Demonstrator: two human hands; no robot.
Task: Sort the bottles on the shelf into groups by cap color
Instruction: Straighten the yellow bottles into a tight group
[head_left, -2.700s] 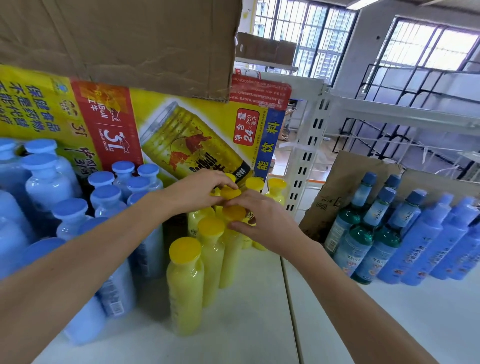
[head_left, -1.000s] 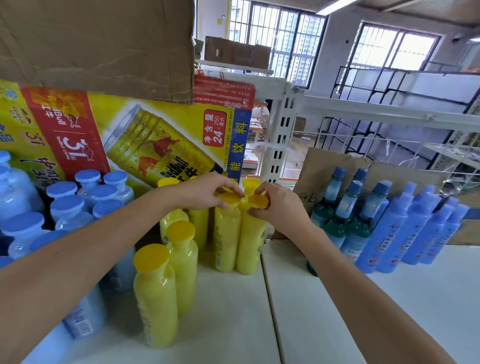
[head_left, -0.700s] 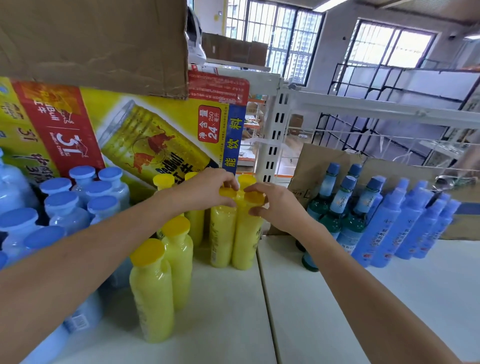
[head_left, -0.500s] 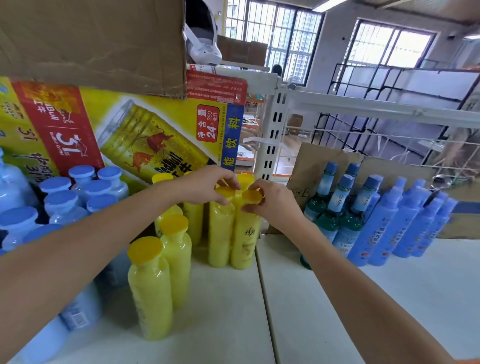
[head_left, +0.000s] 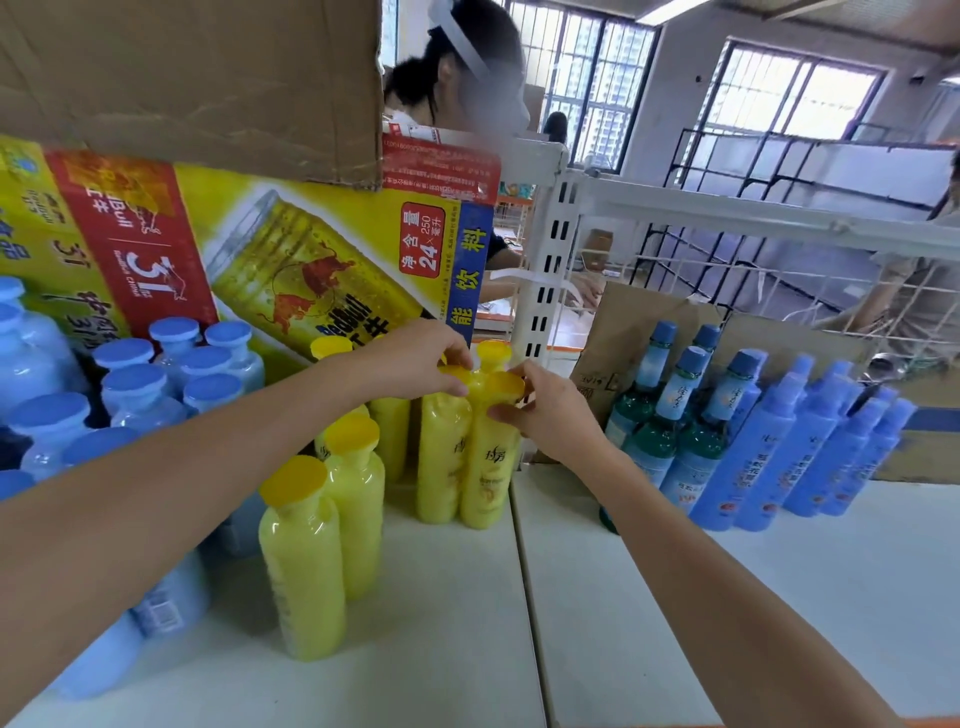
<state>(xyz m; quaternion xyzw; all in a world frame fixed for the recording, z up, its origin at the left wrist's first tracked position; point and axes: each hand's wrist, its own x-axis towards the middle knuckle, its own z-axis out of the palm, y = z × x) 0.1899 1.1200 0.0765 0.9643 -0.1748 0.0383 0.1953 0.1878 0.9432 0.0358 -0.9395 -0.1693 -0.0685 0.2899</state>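
Yellow-capped bottles (head_left: 488, 467) stand touching on the shelf (head_left: 675, 597), beside its board seam. Left hand (head_left: 415, 361) and right hand (head_left: 553, 415) each pinch one cap. Held only at the top, either bottle could tip, toppling the green bottles (head_left: 654, 447) alongside.

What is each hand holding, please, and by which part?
The left hand grips one yellow bottle by its cap; the right hand grips the neighbouring bottle likewise.

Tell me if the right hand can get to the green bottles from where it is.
Probably yes: the green bottles stand just beside the right hand, nothing between them, though it must first release the yellow-capped bottle it grips.
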